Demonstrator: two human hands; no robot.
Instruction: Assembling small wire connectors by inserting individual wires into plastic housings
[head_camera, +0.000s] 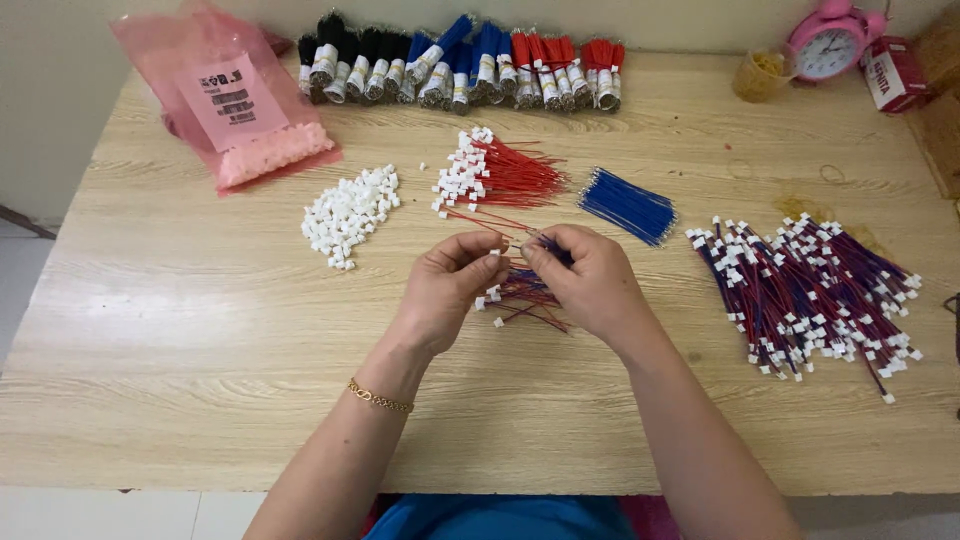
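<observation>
Both hands meet over the middle of the wooden table (200, 380). The left hand (447, 285) is curled, fingertips pinched on a small white connector (493, 257) with thin wires running toward the other hand. The right hand (590, 275) is curled too, pinching the wire ends (530, 240) right next to that connector, so the two hands nearly touch. Just under them lies a loose little bunch (525, 295) of red and blue wires with white plugs.

Behind the hands sit red wires (510, 172) with connectors on, a heap of loose white connectors (350, 210) to the left and bare blue wires (628, 205) to the right. A big finished pile (810, 295) lies well off to the right. Taped bundles (470, 65) line the back edge, with a pink bag (235, 95) at far left and a pink clock (830, 40) at far right.
</observation>
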